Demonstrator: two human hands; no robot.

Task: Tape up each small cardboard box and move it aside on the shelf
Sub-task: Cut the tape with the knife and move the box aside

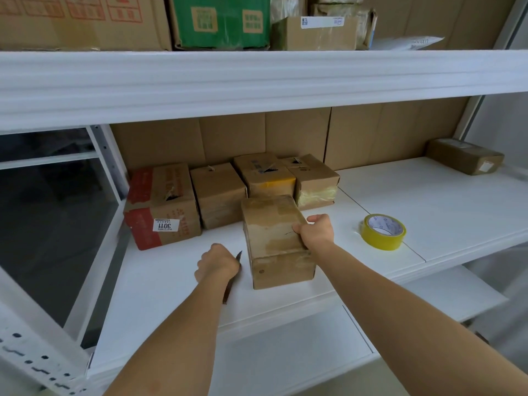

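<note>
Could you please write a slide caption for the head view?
Right hand grips a box on the shelf; left hand holds a cutter; tape nearby.

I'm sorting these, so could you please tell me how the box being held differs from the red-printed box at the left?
The held box is plain brown; the red box has red print and a white 3011 label. The held box stands forward, gripped by the right hand; the red box sits untouched in the back row, its top torn. Both are cardboard.
</note>
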